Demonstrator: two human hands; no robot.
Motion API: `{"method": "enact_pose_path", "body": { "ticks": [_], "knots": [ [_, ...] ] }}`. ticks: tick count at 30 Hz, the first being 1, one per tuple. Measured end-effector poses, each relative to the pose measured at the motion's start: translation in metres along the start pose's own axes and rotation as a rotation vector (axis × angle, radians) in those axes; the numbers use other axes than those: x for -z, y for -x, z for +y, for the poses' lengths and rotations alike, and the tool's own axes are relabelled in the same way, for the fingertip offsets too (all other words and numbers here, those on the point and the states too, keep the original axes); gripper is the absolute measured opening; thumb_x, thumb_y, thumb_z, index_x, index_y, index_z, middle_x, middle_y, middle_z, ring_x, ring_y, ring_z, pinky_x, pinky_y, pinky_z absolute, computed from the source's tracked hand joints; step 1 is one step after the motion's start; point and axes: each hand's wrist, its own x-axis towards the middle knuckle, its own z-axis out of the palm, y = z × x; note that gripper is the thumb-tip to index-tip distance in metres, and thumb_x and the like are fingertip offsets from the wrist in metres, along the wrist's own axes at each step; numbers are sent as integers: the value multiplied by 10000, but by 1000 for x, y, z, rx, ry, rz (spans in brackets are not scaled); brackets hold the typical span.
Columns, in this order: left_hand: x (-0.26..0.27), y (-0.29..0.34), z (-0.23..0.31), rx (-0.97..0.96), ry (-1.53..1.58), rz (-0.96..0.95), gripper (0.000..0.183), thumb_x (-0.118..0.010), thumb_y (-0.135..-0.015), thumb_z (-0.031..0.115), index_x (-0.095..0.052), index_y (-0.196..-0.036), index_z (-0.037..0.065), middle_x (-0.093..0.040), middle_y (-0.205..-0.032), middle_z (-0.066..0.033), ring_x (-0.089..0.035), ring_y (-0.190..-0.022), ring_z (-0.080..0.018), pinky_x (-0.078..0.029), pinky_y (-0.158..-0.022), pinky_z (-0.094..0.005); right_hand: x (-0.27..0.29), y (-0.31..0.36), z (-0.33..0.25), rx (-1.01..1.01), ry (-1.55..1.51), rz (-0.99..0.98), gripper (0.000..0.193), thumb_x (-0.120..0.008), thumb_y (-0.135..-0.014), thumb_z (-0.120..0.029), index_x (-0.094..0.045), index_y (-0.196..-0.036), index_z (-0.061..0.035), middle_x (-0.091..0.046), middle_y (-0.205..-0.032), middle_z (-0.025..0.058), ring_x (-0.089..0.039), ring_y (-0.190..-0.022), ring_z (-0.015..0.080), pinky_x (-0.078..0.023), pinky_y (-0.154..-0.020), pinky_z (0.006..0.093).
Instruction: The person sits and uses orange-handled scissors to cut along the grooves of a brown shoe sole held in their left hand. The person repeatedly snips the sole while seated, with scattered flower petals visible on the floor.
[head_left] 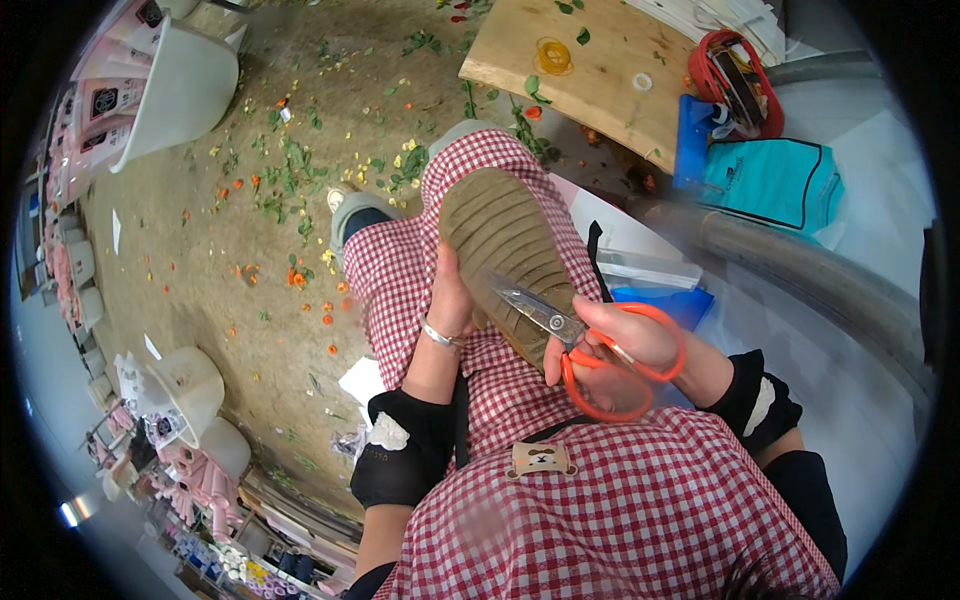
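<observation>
A shoe [492,222] lies over my lap with its brown, ridged sole facing up; its upper is hidden. My left hand [452,298], a bracelet at its wrist, holds the shoe's near left edge, most of its fingers out of sight beneath. Scissors [535,308] with orange loop handles are in my right hand [628,345]. Their blades look closed together and point up-left, lying over the sole. The thumb and fingertips of my right hand are at the pivot and the sole's right edge. Beneath the shoe spreads my red-and-white checked apron [600,490].
Leaves, petals and orange flower heads [297,277] litter the floor. White buckets [185,95] with pink wrapping stand at left. To the right are a wooden board [590,85] with yellow rubber bands, a red basket [765,95], a teal bag [770,180] and a thick pipe [800,280].
</observation>
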Motion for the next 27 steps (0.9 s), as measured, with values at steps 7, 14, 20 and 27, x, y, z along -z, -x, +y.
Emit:
{"method": "enact_pose_path", "body": {
  "ticks": [7,14,20,27],
  "knots": [
    [-1,2,2,40,-35,25,817,-349,-839,655,-241,-1367,42,-371,-1345,-179,-421,-1199,-308,-394,-961,-413,-1,1,3,-45,-70,-75,662,-157,-956,-464,-562,-981,58,-531,-577,22,-498,-499,137,-457,-497,256],
    [-6,1,3,23,-66,73,877,-322,-796,717,-274,-1361,48,-409,-1328,-159,-459,-1173,-287,-416,-948,-401,1,-2,1,3,-140,-118,692,-132,-950,-481,-532,-1002,81,-417,-495,-19,-369,-415,109,-367,-431,253],
    [-6,0,2,22,-92,103,889,-324,-788,731,-294,-1354,47,-434,-1311,-153,-483,-1154,-276,-428,-941,-392,1,-2,8,38,-309,-156,695,-118,-946,-495,-490,-1031,87,-335,-461,-51,-271,-392,77,-254,-392,223],
    [-10,1,5,8,-122,53,849,-345,-809,699,-305,-1345,41,-441,-1302,-160,-493,-1142,-273,-435,-934,-389,6,-3,11,85,-287,-240,741,-105,-920,-563,-530,-1003,39,-373,-497,-36,-347,-402,102,-407,-470,269]
  ]
}}
